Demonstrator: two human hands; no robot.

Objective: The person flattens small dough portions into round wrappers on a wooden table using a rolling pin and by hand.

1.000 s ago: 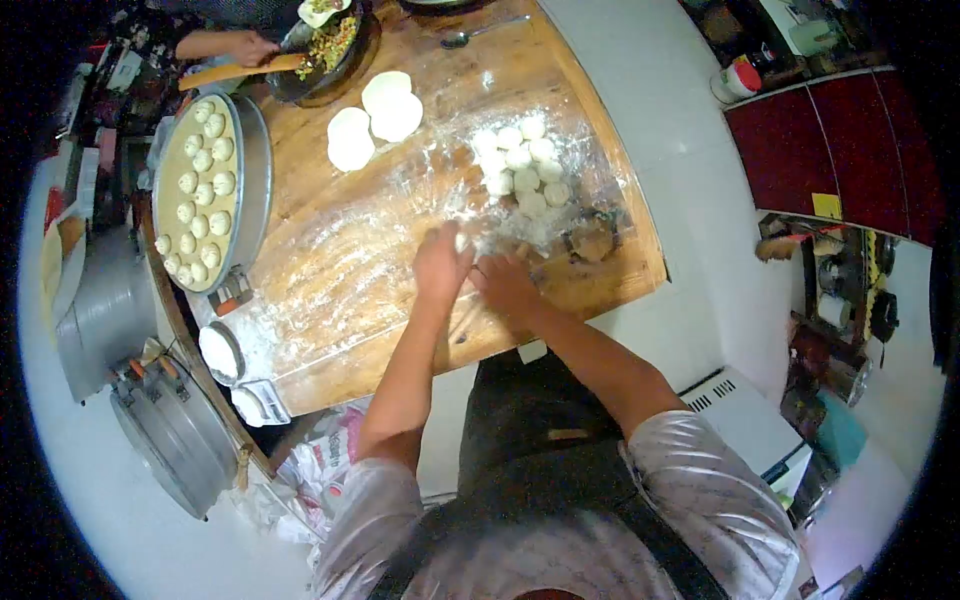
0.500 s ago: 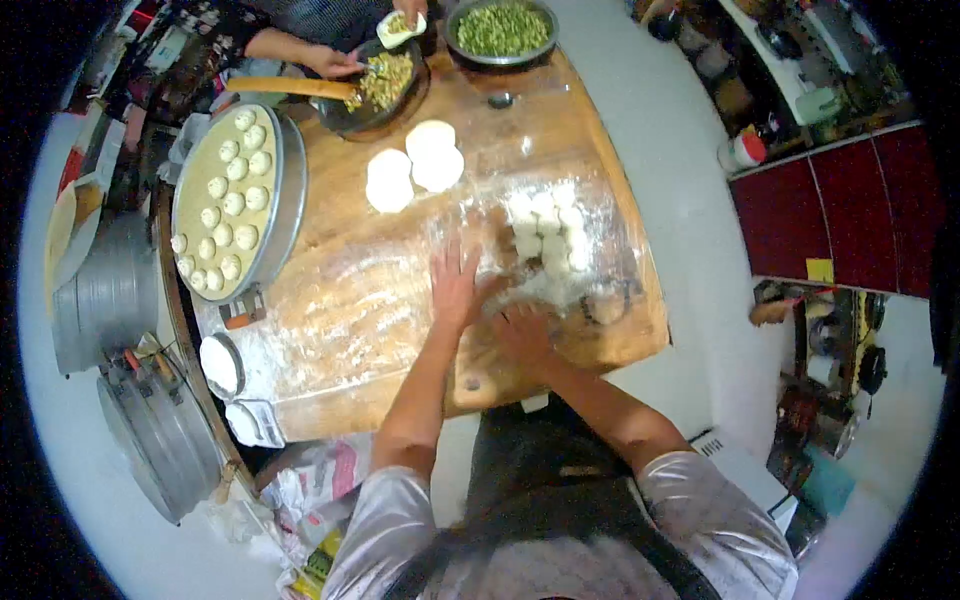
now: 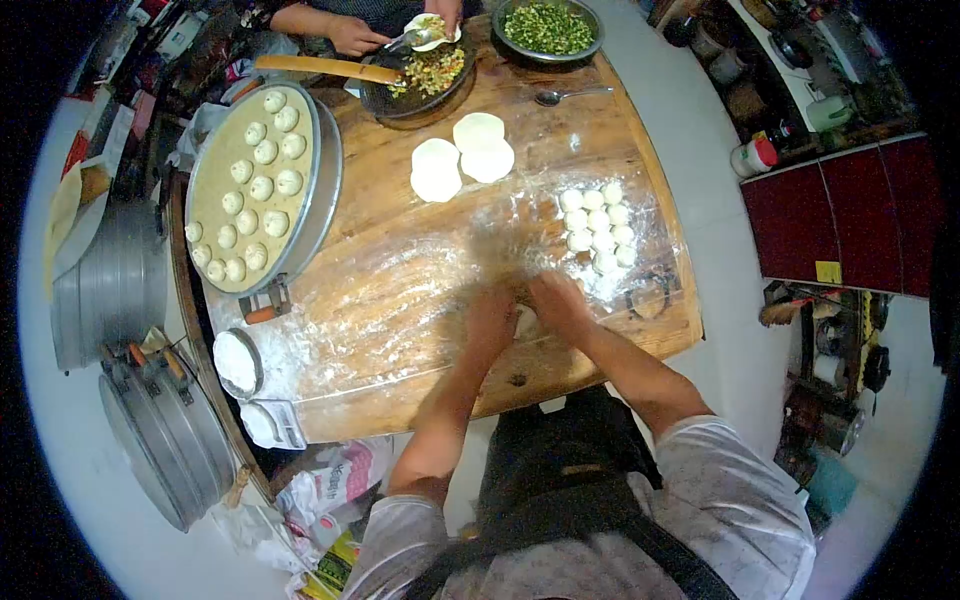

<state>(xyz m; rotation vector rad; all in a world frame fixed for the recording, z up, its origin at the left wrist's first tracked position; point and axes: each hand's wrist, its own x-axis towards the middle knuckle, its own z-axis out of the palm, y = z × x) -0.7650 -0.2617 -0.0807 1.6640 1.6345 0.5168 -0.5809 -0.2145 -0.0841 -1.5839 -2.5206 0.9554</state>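
My left hand (image 3: 491,317) and my right hand (image 3: 563,305) are close together low over the floured wooden table (image 3: 400,260), near its front edge. Their fingers look curled in, partly in shadow and blurred. A pale bit of dough (image 3: 525,322) shows between them; whatever else they grip is hidden. Beyond my right hand sits a cluster of several small dough balls (image 3: 601,218). Farther back lie flat round dough wrappers (image 3: 436,170), two of them overlapping.
At left stands a round steamer tray (image 3: 325,190) with several filled buns (image 3: 262,188). Across the table, a person's hands (image 3: 360,37) hold a filled wrapper and a spoon over a bowl of filling (image 3: 430,80). Chopped greens (image 3: 548,28), a spoon (image 3: 550,97) and a flour bowl (image 3: 237,362) also stand about.
My left hand was stretched flat and forward; both hands are now side by side with curled fingers. The view has shifted. The other person's hands have come together at the wrapper.
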